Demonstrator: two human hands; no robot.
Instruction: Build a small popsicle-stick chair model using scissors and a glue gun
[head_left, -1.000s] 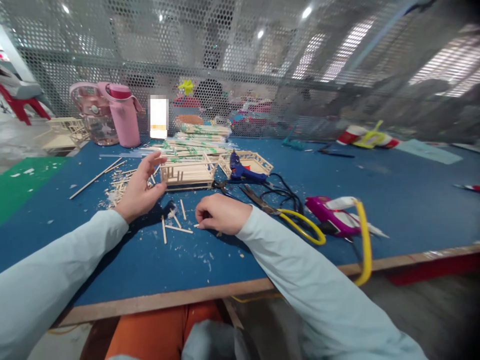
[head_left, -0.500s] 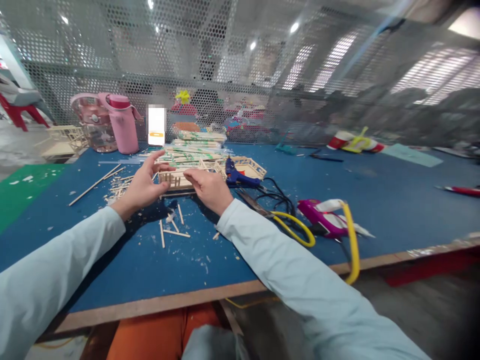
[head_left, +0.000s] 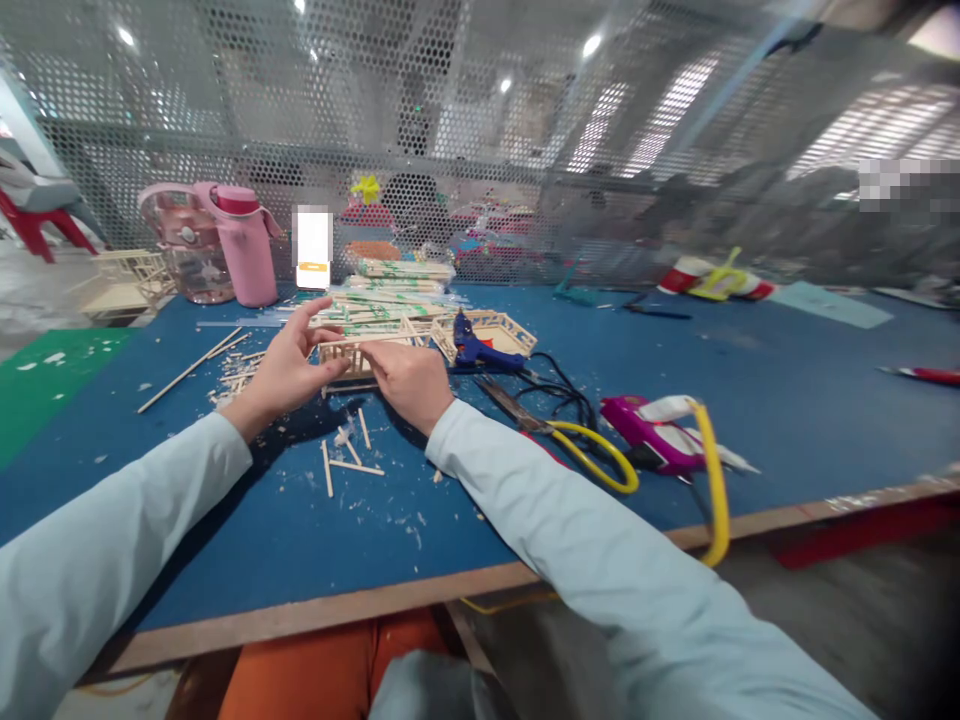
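A small model of thin wooden sticks (head_left: pixel 382 343), with a railing of short uprights along its front, lies on the blue table. At its left end is my left hand (head_left: pixel 281 372), the thumb at the front and other fingers over the top, with the index finger raised. My right hand (head_left: pixel 412 383) is closed in a pinch at the front railing; whatever sits between its fingertips is hidden. Several loose short sticks (head_left: pixel 356 467) lie in front of the model. Just right of it a blue glue gun (head_left: pixel 480 350) rests against a second stick-built piece (head_left: pixel 506 325).
Yellow-handled scissors (head_left: pixel 592 455) and a purple-and-white glue gun (head_left: pixel 660 440) lie to the right amid black cords. Behind the model are packs of sticks (head_left: pixel 397 290), a lit phone (head_left: pixel 313 250) and a pink bottle (head_left: pixel 249 250). Stick scraps (head_left: pixel 236 375) lie left.
My right hand has shifted slightly left and down along the model's front railing. The left hand stays almost still at the left end. The view has moved slightly.
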